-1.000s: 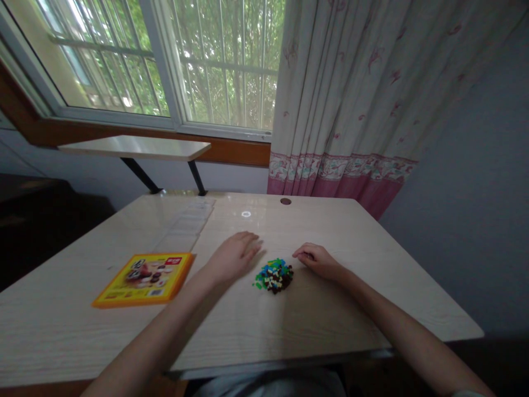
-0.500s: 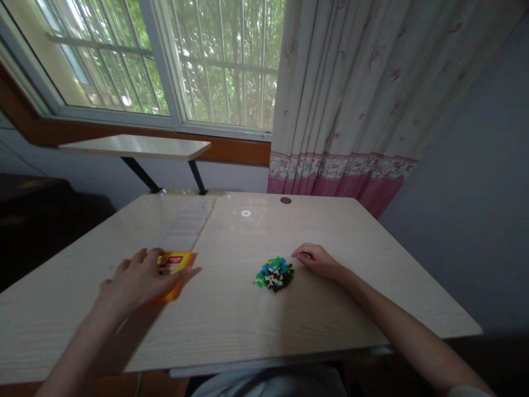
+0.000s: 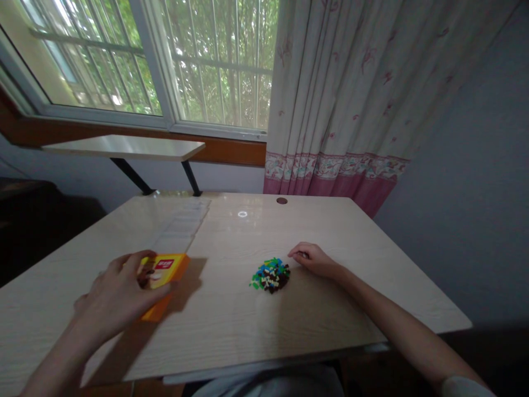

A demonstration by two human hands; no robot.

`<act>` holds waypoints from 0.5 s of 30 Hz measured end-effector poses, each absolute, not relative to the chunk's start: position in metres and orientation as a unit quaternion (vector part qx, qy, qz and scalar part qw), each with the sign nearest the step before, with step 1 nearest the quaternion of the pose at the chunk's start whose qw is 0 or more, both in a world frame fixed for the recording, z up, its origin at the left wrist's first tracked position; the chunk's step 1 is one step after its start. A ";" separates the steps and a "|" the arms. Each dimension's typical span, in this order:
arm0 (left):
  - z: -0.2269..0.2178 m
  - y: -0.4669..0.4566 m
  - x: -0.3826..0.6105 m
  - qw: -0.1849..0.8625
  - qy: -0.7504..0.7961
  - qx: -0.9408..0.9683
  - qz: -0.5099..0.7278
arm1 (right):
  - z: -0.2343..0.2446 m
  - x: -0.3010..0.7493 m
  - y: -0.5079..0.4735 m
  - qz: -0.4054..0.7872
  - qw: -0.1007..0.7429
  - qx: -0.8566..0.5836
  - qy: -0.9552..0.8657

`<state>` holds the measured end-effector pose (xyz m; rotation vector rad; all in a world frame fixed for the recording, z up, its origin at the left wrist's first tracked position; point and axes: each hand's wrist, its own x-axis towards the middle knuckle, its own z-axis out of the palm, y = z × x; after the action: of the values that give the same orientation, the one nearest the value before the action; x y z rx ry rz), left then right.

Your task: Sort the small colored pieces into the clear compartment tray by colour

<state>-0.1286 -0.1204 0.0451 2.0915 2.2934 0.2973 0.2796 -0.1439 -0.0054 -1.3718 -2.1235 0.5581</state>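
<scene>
My left hand (image 3: 115,298) grips a yellow and orange box (image 3: 163,275) and holds it tilted, its near edge lifted off the pale wooden table (image 3: 231,325). A small heap of tiny coloured bricks (image 3: 270,275), green, blue, brown and white, lies at the table's middle. My right hand (image 3: 314,259) rests on the table just right of the heap, fingers curled loosely, fingertips close to the bricks. What, if anything, lies under those fingers is hidden.
A round cable hole (image 3: 281,200) sits near the table's far edge. Behind the table are a narrow shelf (image 3: 124,148) on black brackets, a barred window (image 3: 165,60) and a pink-hemmed curtain (image 3: 343,110). A grey wall stands to the right.
My left hand left the brick heap, swung left to the yellow box, took hold of it and lifted its near edge. My right hand has stayed beside the heap.
</scene>
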 end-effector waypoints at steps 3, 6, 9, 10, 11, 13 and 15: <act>0.065 -0.116 -0.098 0.059 0.653 0.742 0.142 | -0.002 0.279 -0.135 0.182 0.273 -0.482 -0.813; 0.072 -0.100 -0.046 0.076 0.612 0.776 0.131 | 0.004 0.275 -0.122 0.150 0.274 -0.459 -0.832; 0.062 -0.077 0.001 0.061 0.609 0.783 0.112 | 0.008 0.268 -0.106 0.132 0.281 -0.445 -0.840; 0.056 -0.070 0.013 0.051 0.614 0.780 0.111 | 0.008 0.265 -0.100 0.128 0.282 -0.443 -0.841; 0.050 -0.063 0.022 0.045 0.615 0.780 0.112 | 0.008 0.262 -0.094 0.126 0.284 -0.445 -0.840; 0.038 -0.054 0.034 0.033 0.618 0.776 0.118 | 0.006 0.256 -0.083 0.126 0.288 -0.449 -0.836; 0.029 -0.048 0.041 0.024 0.632 0.766 0.119 | 0.003 0.250 -0.074 0.133 0.297 -0.449 -0.832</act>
<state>0.0408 -0.0479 0.0292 2.3706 1.9548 0.3677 0.2497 -0.0737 0.0033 -1.1928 -2.2120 0.3525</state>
